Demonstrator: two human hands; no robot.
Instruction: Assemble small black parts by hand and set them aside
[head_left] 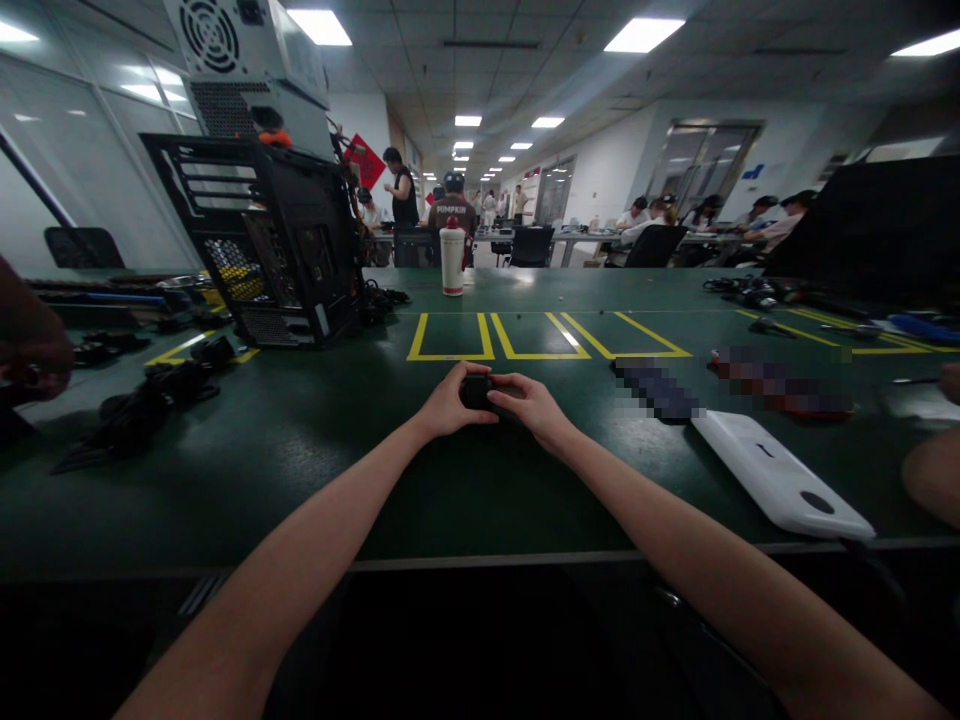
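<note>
Both arms reach forward over the green tabletop (480, 520). Between my two hands is a small black object (475, 391), boxy or rounded, its exact kind too dark to make out. My left hand (448, 402) curls around its left side, thumb toward me and fingers behind. From the right, my right hand (534, 405) pinches the same object between thumb and fingers. Yellow tape outlines (450, 357) mark the surface just beyond my hands.
An open black computer case (285, 245) with a power supply (247, 50) on top stands left. Black cables (154, 395) lie near it. A white cup (452, 260) is farther back. At right lie a white device (780, 475) and blurred phone-like items. Other people's hands (34, 345) show at both edges.
</note>
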